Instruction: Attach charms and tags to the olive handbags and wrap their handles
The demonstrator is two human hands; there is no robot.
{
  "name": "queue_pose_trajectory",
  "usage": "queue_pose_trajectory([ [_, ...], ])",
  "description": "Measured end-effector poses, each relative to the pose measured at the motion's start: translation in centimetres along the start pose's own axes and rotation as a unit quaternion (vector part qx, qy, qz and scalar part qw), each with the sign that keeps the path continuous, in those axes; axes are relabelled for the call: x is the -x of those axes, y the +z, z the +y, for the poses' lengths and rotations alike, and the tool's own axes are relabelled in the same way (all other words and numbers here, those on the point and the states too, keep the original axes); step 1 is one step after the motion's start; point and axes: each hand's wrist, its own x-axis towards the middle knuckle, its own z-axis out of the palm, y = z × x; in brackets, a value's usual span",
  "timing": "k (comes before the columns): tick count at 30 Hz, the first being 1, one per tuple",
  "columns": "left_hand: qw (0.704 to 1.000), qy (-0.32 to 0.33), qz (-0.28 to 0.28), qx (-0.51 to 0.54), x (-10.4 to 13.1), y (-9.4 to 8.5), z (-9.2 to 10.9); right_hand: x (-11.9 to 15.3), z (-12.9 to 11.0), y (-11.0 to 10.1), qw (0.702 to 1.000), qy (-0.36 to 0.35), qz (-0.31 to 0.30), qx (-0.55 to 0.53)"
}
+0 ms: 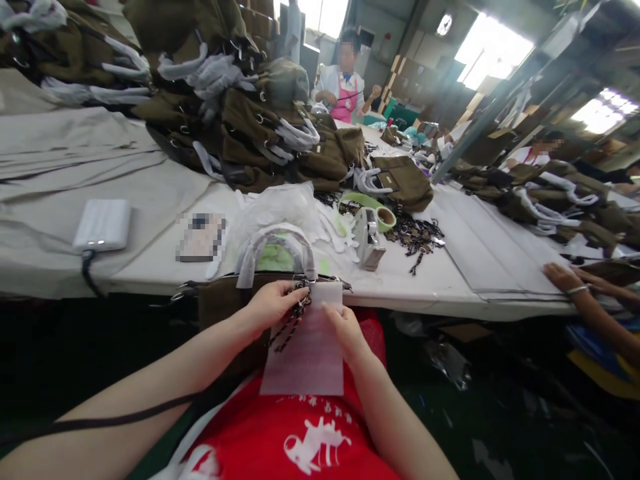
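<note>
Pinching the cord tassel near its top, head view: left hand, thumb against fingers. Tassel lies over a translucent white sheet at the table's near edge, its strands trailing down and left toward the wearer. Sheet: long axis runs from table edge toward the red apron, lower end nearest the wearer. Right hand: fingertips on the sheet near its right edge; cannot tell whether pinching or only pressing. Olive handbag lies behind and partly under sheet and left hand, its zipped edge running left to right; white-wrapped handle arches away from the wearer, between the hands and a clear plastic bag. Beyond, right: one tape dispenser, partly blocking one green tape roll; a tassel heap beside them, tangled, not countable. Left: one phone, one white box with one black cable. Stacked olive bags behind overlap, count uncertain. One wall clock.
</note>
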Motion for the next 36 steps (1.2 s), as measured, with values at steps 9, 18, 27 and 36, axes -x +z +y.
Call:
queue_pose_trajectory([
  [9, 1.0, -0.014, 0.028, 0.0, -0.2, 1.1, -2.2, -1.8, -0.3, 3.8, 0.989, -0.002, 0.027, -0.148],
  [18, 0.904, 0.163, 0.272, -0.286, 0.9, -2.7, -2.3, -2.4, -0.2, 4.0, 0.986, 0.003, 0.042, -0.161],
  [27, 0.999, 0.007, 0.029, 0.017, -1.5, -2.1, -0.1, -3.0, 0.4, 3.8, 0.994, -0.02, 0.06, -0.088],
  [36, 0.998, 0.054, 0.031, 0.005, -2.6, -1.3, -1.2, -0.5, -2.4, 1.4, 0.891, -0.257, 0.082, 0.365],
])
